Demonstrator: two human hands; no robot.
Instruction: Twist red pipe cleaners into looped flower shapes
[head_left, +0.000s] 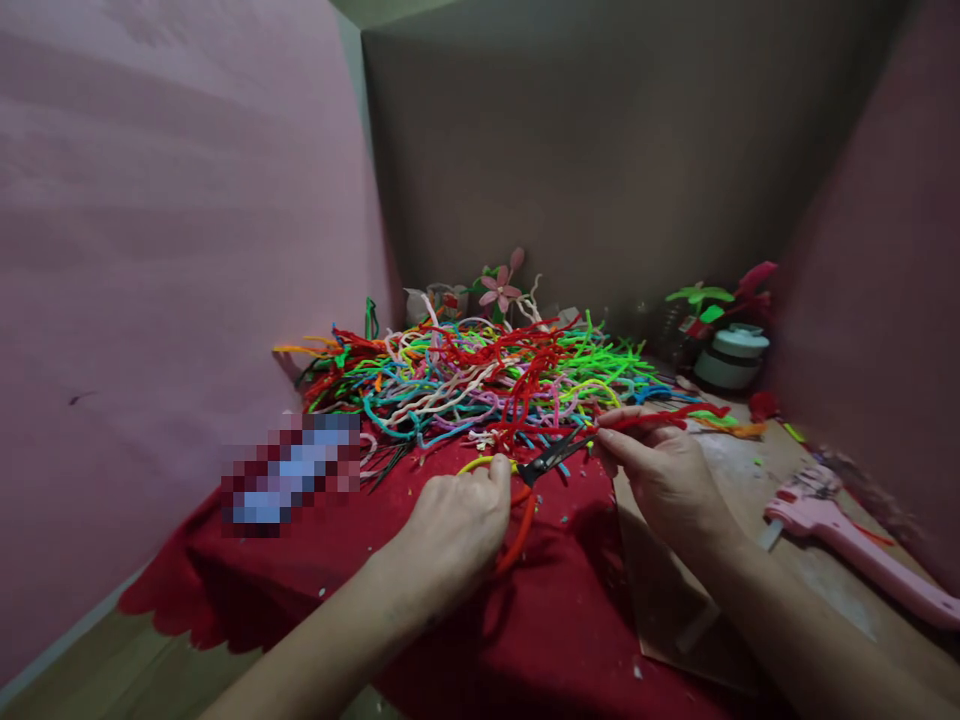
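My left hand (469, 515) is closed round the handles of a pair of scissors (553, 458) with dark blades and red and yellow grips. The blades point right and upward, their tips close to the fingertips of my right hand (656, 465). Between thumb and fingers my right hand pinches red pipe cleaners (679, 418), which stick out to the right past the hand. Whether the blades touch the red stem I cannot tell. Just behind both hands lies a big tangled heap of many-coloured pipe cleaners (480, 375).
A red cloth (420, 590) covers the table, dotted with small scraps. On the right a pink glue gun (847, 545) lies on a board (742, 480). Behind stand a pink pipe-cleaner flower (499, 288) and a lidded pot (729, 358). Walls close in on both sides.
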